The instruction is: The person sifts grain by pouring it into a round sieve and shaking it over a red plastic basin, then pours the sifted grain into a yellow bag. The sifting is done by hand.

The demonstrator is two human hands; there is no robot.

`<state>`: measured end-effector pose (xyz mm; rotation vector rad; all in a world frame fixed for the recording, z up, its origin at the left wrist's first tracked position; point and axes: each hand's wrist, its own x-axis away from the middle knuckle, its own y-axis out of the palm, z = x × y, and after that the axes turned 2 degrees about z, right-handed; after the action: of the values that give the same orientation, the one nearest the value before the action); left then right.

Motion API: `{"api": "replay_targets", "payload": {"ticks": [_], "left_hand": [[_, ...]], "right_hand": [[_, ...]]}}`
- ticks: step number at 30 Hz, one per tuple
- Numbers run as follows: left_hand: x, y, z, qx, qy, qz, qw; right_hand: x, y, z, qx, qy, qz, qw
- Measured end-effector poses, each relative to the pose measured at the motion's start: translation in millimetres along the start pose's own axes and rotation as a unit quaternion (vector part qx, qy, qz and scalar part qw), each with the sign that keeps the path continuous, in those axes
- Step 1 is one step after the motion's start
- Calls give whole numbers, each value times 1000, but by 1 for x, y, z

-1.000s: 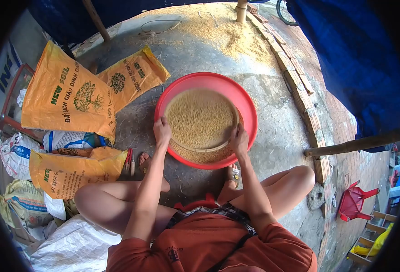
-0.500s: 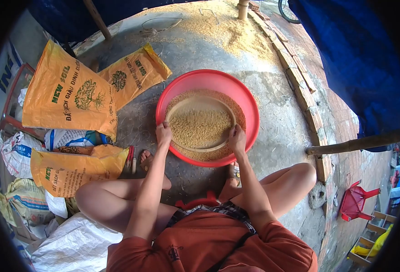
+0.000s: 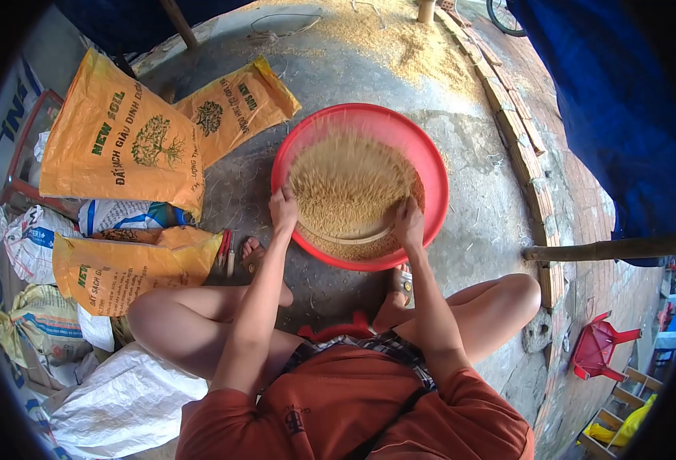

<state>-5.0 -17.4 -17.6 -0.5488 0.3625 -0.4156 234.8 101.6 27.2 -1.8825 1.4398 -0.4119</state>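
Lettering "NEW SOIL" marked the orange sacks. Over the red basin, a grain-filled sieve sat between both hands, left hand and right hand, fingers curled around its rim.

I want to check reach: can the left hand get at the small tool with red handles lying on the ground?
Probably not now: the left hand grips the sieve rim. Once freed, the red-handled tool lies near below it, nothing between.
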Motion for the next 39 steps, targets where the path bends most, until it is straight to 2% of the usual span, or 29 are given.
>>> {"api": "replay_targets", "payload": {"ticks": [2,6,9,11,14,15,17,20,21,23,25,27,28,30,32,33,34,35,37,38,39], "left_hand": [[11,6,-14,-26,-52,-37,998],[-2,9,-17,2,-93,-65,994],[-20,-29,49,73,-56,-27,995],[-24,-59,100,201,5,0,980],[-25,-66,110,174,46,32,983],[-24,-56,95,172,45,31,984],[-22,-18,38,95,68,25,993],[5,0,2,-22,-34,-18,999],[6,2,-4,-24,-33,-19,999],[5,8,-16,-57,-66,-54,995],[-4,6,-11,-36,-70,-67,995],[-16,-6,9,50,-30,-6,998],[-20,-21,33,52,-27,-4,998],[-22,-52,89,182,54,48,981],[-26,-65,100,179,66,48,980],[-24,-68,100,172,72,47,981],[-24,-64,100,162,100,58,980],[-25,-55,89,159,98,58,981],[-23,-22,47,121,91,42,988],[-18,-12,27,118,88,43,988],[-11,-3,8,41,36,-2,999]], "right_hand": [[10,11,19,44,20,-29,998],[2,-7,2,26,16,-22,999],[-9,-40,-37,-5,-27,12,1000],[-12,-59,-64,-153,-69,89,982],[-15,-60,-77,-168,-102,142,970],[-16,-51,-65,-169,-101,140,970],[-16,-18,-24,-36,-69,71,994],[5,2,5,16,-26,17,999],[9,3,7,31,2,-10,999],[7,3,14,33,-4,-11,999],[2,-6,3,37,-14,-10,999],[-5,-27,-23,-15,-16,-6,1000],[-8,-35,-34,-16,-20,-3,1000],[-12,-51,-53,-134,-102,94,981],[-12,-64,-74,-152,-79,94,981],[-10,-66,-78,-170,-52,88,980],[-16,-54,-66,-172,-91,117,974],[-17,-42,-50,-173,-89,113,974],[-16,-22,-21,-34,-64,57,996],[-10,-19,-17,-36,-36,34,998],[-4,-13,-7,-36,-35,30,998]]}}
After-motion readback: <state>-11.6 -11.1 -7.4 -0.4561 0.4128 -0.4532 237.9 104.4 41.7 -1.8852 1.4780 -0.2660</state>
